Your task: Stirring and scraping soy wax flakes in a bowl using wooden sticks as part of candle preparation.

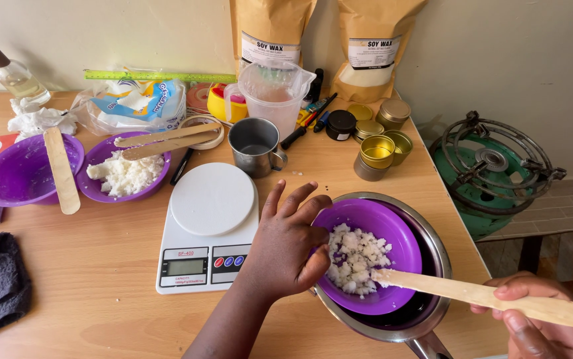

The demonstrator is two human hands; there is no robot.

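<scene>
Wood table fills the frame, cream wall behind, green gas burner at right on tiled floor. 2 brown wax bags top centre. Steel pot lower right w/ 1 purple bowl of white wax chunks tilted in it. 2 more purple bowls at left, 1 white scale centre. Left hand grips bowl rim, fingers spread half open. Right hand, bottom right corner, closed round 1 wood stick, tip in the wax.

Bare hands, forearm unsleeved
</scene>
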